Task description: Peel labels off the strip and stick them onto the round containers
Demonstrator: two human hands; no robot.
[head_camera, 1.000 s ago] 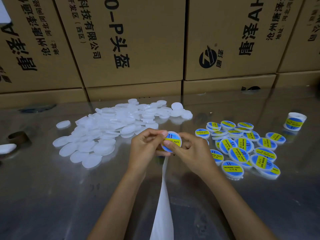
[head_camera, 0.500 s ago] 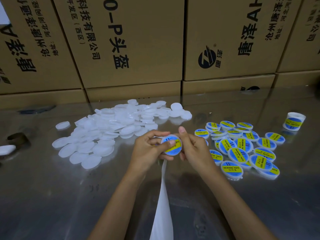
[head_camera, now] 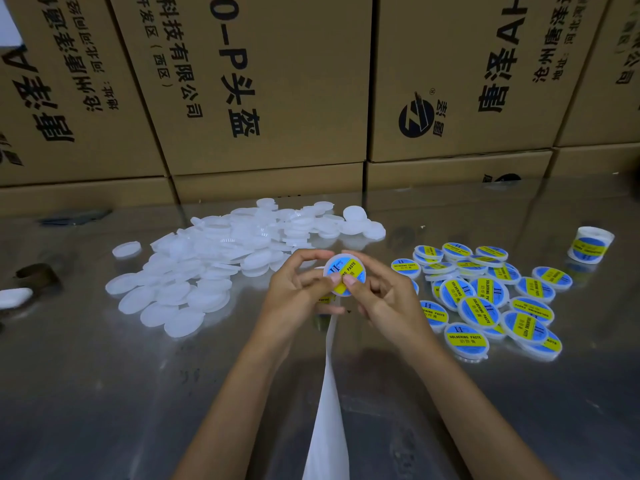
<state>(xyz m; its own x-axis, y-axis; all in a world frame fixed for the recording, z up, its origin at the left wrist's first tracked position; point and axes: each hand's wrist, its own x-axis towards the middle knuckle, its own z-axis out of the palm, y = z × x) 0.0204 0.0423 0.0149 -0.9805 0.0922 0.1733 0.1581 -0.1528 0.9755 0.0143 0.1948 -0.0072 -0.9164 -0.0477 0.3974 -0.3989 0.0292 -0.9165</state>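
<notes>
Together, near the middle of the frame, we hold one round container (head_camera: 344,274) just above the worktop (head_camera: 104,393), its blue and yellow label (head_camera: 346,271) facing up and reading SOLDERING PASTE. Our left hand (head_camera: 294,292) curls around the container's left edge, thumb tip pressing on the label's lower part; our right hand (head_camera: 384,292) curls around the right edge, its thumb pressing beside the left one, so both hands grip the same piece. Below the hands the white strip (head_camera: 329,410) hangs down from under the left hand and runs to the bottom edge of the frame; a bit of yellow label shows at its top, under the left palm. Left of centre lies a loose pile of plain white containers (head_camera: 214,265), unlabelled, with one lone white container (head_camera: 126,249) a little apart on the pile's left side. Right of our hands sits a cluster of labelled containers (head_camera: 485,296), many overlapping, all showing the same blue and yellow face. Further toward the right edge a label roll (head_camera: 590,249) stands on the worktop, well apart from the cluster. Across the upper half of the frame a wall of cardboard boxes (head_camera: 277,98) with black print rises behind the worktop. At the far left edge sit a dark brown ring (head_camera: 36,275) and a white object (head_camera: 14,296), too cut off to identify.
</notes>
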